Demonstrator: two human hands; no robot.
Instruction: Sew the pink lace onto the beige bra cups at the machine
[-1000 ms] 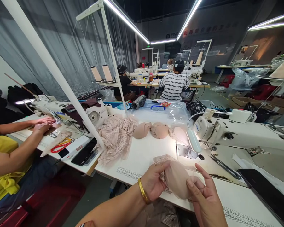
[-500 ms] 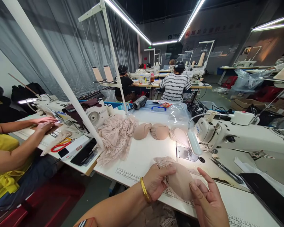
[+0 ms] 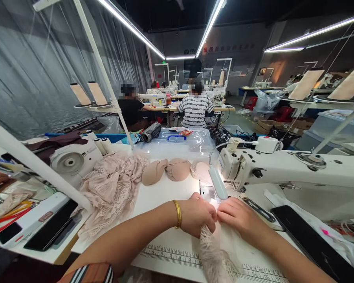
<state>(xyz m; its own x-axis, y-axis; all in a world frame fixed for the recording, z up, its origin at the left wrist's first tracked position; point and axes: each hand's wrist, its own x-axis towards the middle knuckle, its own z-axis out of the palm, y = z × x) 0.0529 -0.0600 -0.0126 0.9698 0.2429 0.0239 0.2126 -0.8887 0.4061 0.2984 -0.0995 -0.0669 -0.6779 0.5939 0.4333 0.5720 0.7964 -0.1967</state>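
Observation:
My left hand [image 3: 199,214], with a gold bangle at its wrist, is closed on beige lace fabric [image 3: 210,253] that hangs down over the table's front edge. My right hand [image 3: 237,216] meets it from the right, its fingers bent together on the pale sheer part of the same fabric. Both sets of fingertips are close to the lit metal plate [image 3: 208,192] of the white sewing machine [image 3: 283,163]. The cup seen earlier is hidden or out of sight. Beyond the plate lies a row of beige bra cups [image 3: 178,169].
A heap of beige lace [image 3: 112,184] lies left of the cups. Black thread snips [image 3: 259,209] and a black phone [image 3: 312,236] lie right of my hands. A small lamp [image 3: 218,184] hangs over the plate. A clear plastic box [image 3: 177,143] stands behind; people sit at machines farther back.
The view has swung right. Both hands have moved forward from the table's near side to the machine plate, taking the lace piece along. The cup between them no longer shows.

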